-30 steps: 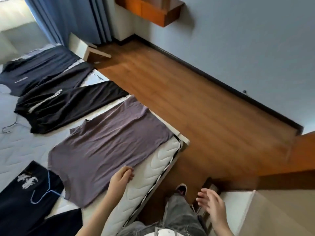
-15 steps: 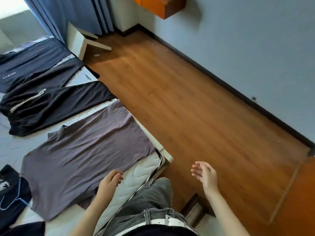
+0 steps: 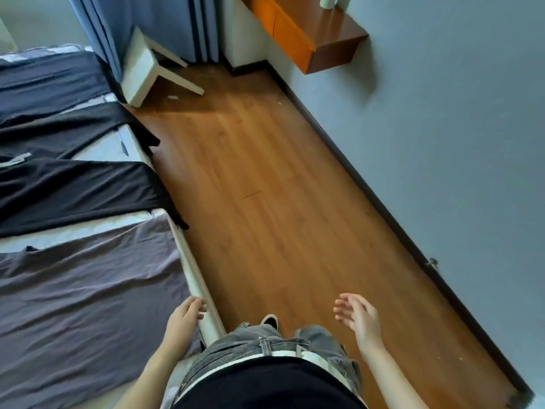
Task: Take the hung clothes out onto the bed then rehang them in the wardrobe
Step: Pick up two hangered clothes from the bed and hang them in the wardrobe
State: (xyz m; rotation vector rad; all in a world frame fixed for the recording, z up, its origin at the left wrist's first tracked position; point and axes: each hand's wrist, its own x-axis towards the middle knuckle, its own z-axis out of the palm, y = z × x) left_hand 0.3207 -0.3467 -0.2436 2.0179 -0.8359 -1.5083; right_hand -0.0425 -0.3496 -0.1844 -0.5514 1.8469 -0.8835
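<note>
A grey-purple T-shirt (image 3: 85, 302) lies spread flat on the bed (image 3: 193, 276) at the lower left. Beyond it lie a black garment (image 3: 73, 190), another black one (image 3: 59, 131) and a dark navy one (image 3: 44, 81), all flat on the mattress. My left hand (image 3: 184, 321) hovers over the bed's edge by the grey-purple shirt's corner, fingers loosely curled, holding nothing. My right hand (image 3: 358, 317) hangs over the wooden floor with fingers apart and empty. No wardrobe and no hangers are in view.
A wooden floor (image 3: 265, 202) runs between the bed and a blue-grey wall (image 3: 442, 143). A white stool (image 3: 144, 72) lies tipped by blue curtains (image 3: 165, 25). An orange wall-mounted cabinet (image 3: 306, 33) juts out at the top. My legs and a shoe (image 3: 269, 321) stand beside the bed.
The view has swung right and along the bed's side; the navy printed shirt and blue hanger have left the frame. My left hand has come off the grey-purple shirt to the bed's edge.
</note>
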